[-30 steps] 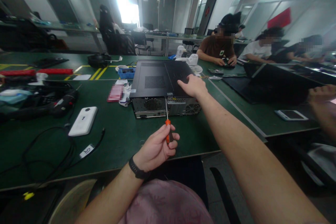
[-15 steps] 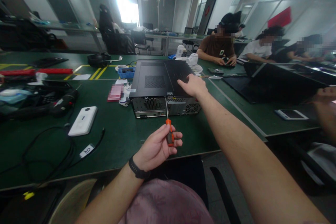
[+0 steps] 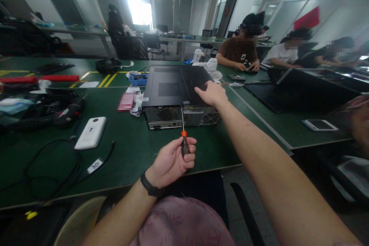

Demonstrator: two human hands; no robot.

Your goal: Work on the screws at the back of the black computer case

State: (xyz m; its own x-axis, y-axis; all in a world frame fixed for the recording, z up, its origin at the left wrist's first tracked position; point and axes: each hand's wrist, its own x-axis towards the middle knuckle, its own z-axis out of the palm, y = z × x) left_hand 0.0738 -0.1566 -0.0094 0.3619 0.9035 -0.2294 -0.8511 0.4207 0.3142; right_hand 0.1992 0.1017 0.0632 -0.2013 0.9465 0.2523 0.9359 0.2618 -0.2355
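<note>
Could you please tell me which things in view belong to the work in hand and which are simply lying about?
In use:
orange-and-black screwdriver, held in the left hand
black computer case, under the right hand

Lying about:
flat white device, on the left
black cable
blue tray, beyond the pink item
white-framed phone, on the right

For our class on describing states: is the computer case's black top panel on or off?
On: the black top panel lies across the computer case, the right hand on it. Fastened or not, I cannot tell.
</note>
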